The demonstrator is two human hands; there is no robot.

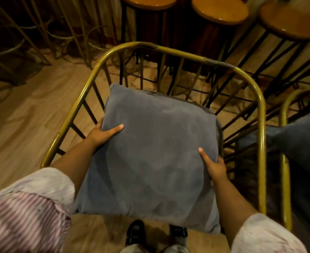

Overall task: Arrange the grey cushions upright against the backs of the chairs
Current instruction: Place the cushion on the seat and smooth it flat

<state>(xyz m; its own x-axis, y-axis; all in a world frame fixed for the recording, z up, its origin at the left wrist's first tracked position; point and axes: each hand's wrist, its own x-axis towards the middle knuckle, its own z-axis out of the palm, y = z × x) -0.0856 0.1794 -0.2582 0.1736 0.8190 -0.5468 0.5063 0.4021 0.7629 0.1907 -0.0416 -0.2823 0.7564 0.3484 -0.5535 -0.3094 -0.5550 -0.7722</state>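
Hands: left hand (103, 133) and right hand (213, 166) clamp opposite side edges of one grey cushion (156, 152), thumbs on top, fingers tucked beneath. Cushion sits at frame centre, tilted, inside the gold wire chair (261, 114). Second grey cushion (304, 141) at right edge. Wooden stools (220, 10) along the top.
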